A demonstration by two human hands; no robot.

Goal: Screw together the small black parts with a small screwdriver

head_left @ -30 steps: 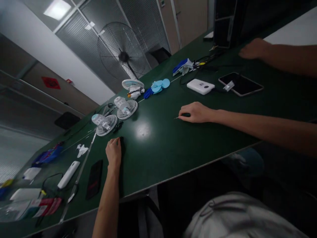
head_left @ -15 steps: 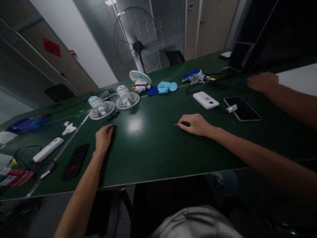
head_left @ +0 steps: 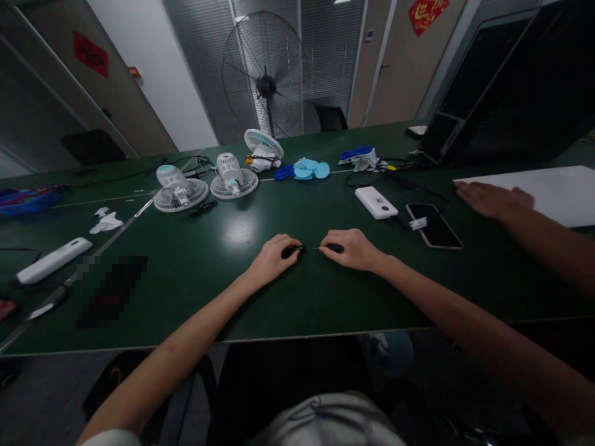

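Note:
My left hand (head_left: 275,257) rests on the green table (head_left: 297,297), its fingers closed on a small black part (head_left: 292,251). My right hand (head_left: 351,248) lies just to the right of it, gripping a small screwdriver (head_left: 331,248) with a dark handle; its thin metal tip points left toward the black part. The two hands are almost touching near the middle of the table.
Three small white desk fans (head_left: 232,176) stand at the back left, with blue fan blades (head_left: 309,168) beside them. A white power bank (head_left: 376,202) and a phone (head_left: 434,226) lie to the right. Another person's hand (head_left: 490,199) rests by a white sheet (head_left: 543,192). A large floor fan (head_left: 264,71) stands behind.
My left hand slid right across the table with the black part and now sits next to my right hand. The view swung left and levelled out.

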